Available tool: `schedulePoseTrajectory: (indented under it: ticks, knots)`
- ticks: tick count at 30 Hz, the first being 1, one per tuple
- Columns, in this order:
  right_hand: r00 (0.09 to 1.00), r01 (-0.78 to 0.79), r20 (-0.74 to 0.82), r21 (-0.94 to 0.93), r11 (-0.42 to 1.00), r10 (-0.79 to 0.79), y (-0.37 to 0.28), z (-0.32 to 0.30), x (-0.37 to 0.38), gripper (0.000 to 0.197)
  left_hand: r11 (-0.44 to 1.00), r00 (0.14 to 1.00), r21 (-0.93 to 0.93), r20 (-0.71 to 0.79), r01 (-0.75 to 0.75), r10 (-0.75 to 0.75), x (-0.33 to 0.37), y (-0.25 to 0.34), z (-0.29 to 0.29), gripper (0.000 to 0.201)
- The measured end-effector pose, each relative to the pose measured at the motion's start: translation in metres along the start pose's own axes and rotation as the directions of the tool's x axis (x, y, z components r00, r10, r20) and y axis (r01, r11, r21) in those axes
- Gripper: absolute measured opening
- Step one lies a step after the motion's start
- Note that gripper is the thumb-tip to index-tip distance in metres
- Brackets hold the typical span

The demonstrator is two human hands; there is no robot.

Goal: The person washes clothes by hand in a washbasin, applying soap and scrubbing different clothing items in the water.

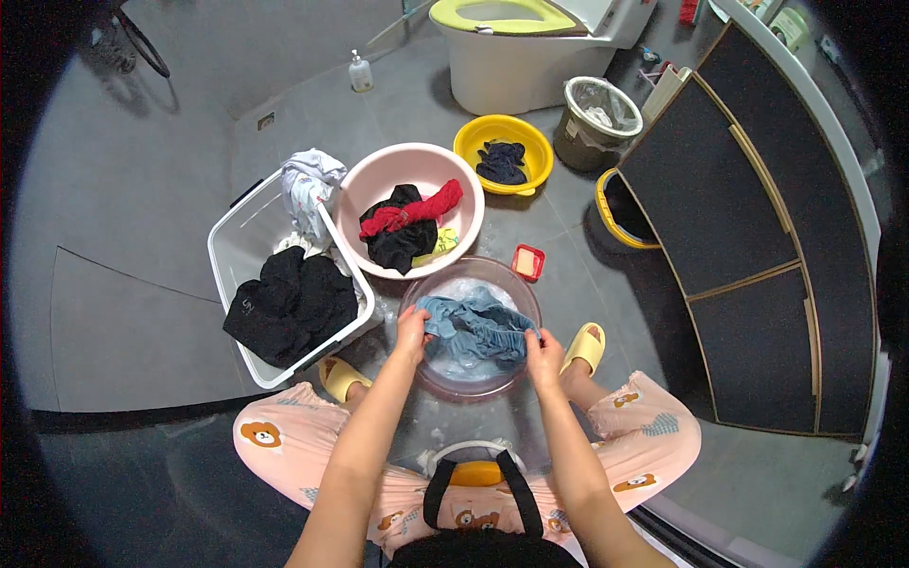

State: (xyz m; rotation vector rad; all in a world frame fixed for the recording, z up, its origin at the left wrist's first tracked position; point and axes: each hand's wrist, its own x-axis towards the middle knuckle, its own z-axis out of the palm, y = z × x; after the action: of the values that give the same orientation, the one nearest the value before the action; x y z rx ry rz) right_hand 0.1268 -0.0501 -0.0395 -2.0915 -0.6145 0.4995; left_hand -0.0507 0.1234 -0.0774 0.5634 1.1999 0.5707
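A wet light-blue garment (473, 327) with a gathered elastic waistband is stretched between my hands. My left hand (413, 333) is closed on its left end, fingers bunched in the cloth. At the waistband's right end, my right hand (544, 358) pinches the fabric. Beneath it is a translucent round basin (466, 389) with whitish, sudsy water, and part of the cloth hangs into it. Just beyond the basin's right rim lies a red soap dish (541, 264) holding a pale bar of soap (525, 261).
A pink basin (350, 180) with black, red and yellow clothes stands behind. At left, a white laundry basket (224, 248) holds dark and light clothes. Farther back are a yellow basin (543, 150), a trash bin (571, 147) and a toilet (497, 71). Dark cabinets (734, 218) line the right.
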Motion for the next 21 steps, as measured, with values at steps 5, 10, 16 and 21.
schedulePoseTrajectory:
  ticks: [5,10,16,21]
  knots:
    - [0.952,0.307,-0.037,0.168,0.937,-0.305,-0.025,0.003,-0.016,0.019,0.872,0.995,0.481,0.086,-0.094,0.059,0.016,-0.036,-0.018,0.047]
    - [0.943,0.291,0.096,0.231,0.929,-0.319,-0.028,0.000,-0.029,0.022,0.319,0.835,0.851,0.221,-0.417,0.503,-0.012,-0.061,0.015,0.053]
    - [0.774,0.532,0.319,0.140,0.835,-0.547,-0.029,0.018,-0.049,0.019,0.897,0.831,0.436,0.524,-0.076,-0.185,-0.040,-0.065,0.022,0.032]
    - [0.627,0.626,0.483,0.154,0.765,-0.611,-0.015,0.030,-0.070,0.016,0.876,0.784,0.276,0.394,0.397,-0.479,-0.055,-0.046,0.025,0.026]
